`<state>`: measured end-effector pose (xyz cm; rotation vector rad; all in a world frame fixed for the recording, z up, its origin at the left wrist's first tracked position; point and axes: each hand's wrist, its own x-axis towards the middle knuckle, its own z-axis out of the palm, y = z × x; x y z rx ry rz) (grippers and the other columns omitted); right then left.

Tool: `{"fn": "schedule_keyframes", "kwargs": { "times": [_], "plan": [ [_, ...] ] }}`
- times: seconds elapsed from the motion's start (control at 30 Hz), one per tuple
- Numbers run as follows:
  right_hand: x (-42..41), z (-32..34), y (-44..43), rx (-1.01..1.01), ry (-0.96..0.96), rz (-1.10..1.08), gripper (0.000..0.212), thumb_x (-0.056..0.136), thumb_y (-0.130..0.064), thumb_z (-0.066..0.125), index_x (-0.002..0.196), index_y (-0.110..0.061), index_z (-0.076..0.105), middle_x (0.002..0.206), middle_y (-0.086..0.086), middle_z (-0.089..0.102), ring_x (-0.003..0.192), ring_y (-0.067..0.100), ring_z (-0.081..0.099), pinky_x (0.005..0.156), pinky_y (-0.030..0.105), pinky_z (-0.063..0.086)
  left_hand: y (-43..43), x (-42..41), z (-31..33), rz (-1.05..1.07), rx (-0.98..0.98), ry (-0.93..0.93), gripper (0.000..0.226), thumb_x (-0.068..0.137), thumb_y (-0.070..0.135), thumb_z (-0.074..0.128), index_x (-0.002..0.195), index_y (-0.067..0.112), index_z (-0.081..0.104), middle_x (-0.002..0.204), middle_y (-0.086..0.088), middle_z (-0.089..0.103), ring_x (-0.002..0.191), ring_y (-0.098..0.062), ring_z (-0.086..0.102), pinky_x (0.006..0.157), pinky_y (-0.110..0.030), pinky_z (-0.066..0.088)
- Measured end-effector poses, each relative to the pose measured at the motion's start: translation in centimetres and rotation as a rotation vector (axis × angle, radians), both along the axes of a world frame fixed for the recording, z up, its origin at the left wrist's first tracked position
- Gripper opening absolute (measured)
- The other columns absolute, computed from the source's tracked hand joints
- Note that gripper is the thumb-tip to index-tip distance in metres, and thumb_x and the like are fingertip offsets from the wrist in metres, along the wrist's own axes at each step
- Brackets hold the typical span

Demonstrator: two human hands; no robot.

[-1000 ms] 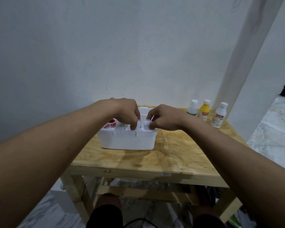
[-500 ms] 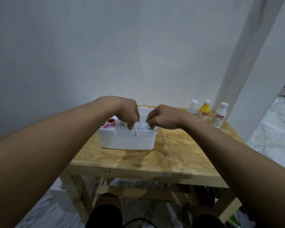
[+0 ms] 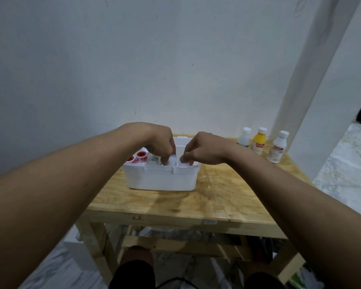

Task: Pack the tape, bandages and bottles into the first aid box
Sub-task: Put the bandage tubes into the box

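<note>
Wooden table (image 3: 227, 195) bearing white first aid box (image 3: 163, 180) at frame centre, left hand (image 3: 158, 142) and right hand (image 3: 202, 150) pinching white bandage rolls (image 3: 172, 160) inside it, red tape rolls (image 3: 141, 156) at its left end, bottles (image 3: 258, 140) standing outside, right.

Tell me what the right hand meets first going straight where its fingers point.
The right hand points down into the first aid box, pinching a white roll. Probably the box's inside comes first, though the left hand with a second roll sits close beside; depth is unclear.
</note>
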<state>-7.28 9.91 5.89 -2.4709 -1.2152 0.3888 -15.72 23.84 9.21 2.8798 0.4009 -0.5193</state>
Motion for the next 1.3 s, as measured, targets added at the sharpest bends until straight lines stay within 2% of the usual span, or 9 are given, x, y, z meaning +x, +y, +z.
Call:
{"fn": "schedule_keyframes", "kwargs": {
  "times": [0.1,0.23,0.57,0.73,0.83,1.07,1.3],
  "plan": [
    [0.01,0.21,-0.18,0.006,0.004,0.007,0.018,0.087,-0.03,0.066,0.085,-0.022,0.082,0.083,-0.01,0.077,0.087,0.013,0.066,0.086,0.036,0.055,-0.03,0.01,0.05,0.008,-0.014,-0.012,0.041,0.089,0.016,0.068,0.13,0.015,0.067,0.127,-0.001,0.065,0.104,-0.019,0.059,0.091,-0.031,0.05],
    [0.04,0.41,-0.33,0.029,-0.008,0.013,0.019,0.091,-0.023,0.063,0.094,-0.019,0.082,0.092,-0.007,0.077,0.092,0.013,0.067,0.087,0.034,0.055,-0.39,0.16,0.12,0.009,-0.011,-0.01,0.042,0.089,0.017,0.069,0.131,0.013,0.066,0.128,-0.002,0.066,0.108,-0.021,0.061,0.093,-0.031,0.049],
    [-0.02,0.39,-0.26,0.02,-0.019,0.0,0.02,0.086,-0.025,0.062,0.091,-0.022,0.082,0.086,-0.011,0.076,0.091,0.013,0.067,0.089,0.04,0.057,-0.8,0.57,0.23,-0.011,0.09,0.029,0.041,0.088,0.021,0.07,0.128,0.014,0.068,0.125,-0.001,0.067,0.11,-0.022,0.061,0.098,-0.037,0.052],
    [0.06,0.34,-0.34,0.017,-0.006,-0.02,0.022,0.087,-0.024,0.058,0.082,-0.023,0.079,0.08,-0.014,0.075,0.091,0.013,0.066,0.09,0.04,0.056,-0.71,0.65,0.19,0.008,0.08,0.037,0.043,0.089,0.019,0.069,0.13,0.009,0.065,0.126,-0.005,0.066,0.11,-0.023,0.06,0.092,-0.031,0.049],
    [0.11,0.36,-0.32,0.01,-0.003,-0.023,0.022,0.085,-0.025,0.057,0.077,-0.027,0.078,0.077,-0.014,0.075,0.09,0.011,0.066,0.091,0.04,0.056,-0.54,0.65,0.2,0.011,0.065,0.038,0.043,0.088,0.019,0.07,0.129,0.009,0.066,0.126,-0.006,0.066,0.11,-0.023,0.061,0.092,-0.031,0.05],
    [-0.15,0.62,-0.07,0.015,0.003,-0.021,0.024,0.086,-0.026,0.056,0.08,-0.023,0.079,0.08,-0.011,0.076,0.089,0.013,0.066,0.091,0.041,0.056,-0.32,0.57,0.4,-0.008,0.043,0.026,0.04,0.088,0.017,0.069,0.128,0.013,0.068,0.127,-0.002,0.067,0.112,-0.021,0.06,0.097,-0.033,0.048],
    [-0.14,0.47,0.05,0.006,-0.006,-0.021,0.02,0.081,-0.03,0.058,0.075,-0.028,0.077,0.081,-0.012,0.075,0.091,0.014,0.066,0.091,0.044,0.055,-0.26,0.24,0.65,-0.023,0.035,0.003,0.039,0.088,0.017,0.068,0.128,0.015,0.069,0.128,0.0,0.066,0.11,-0.02,0.06,0.092,-0.031,0.048]
  ]
}}
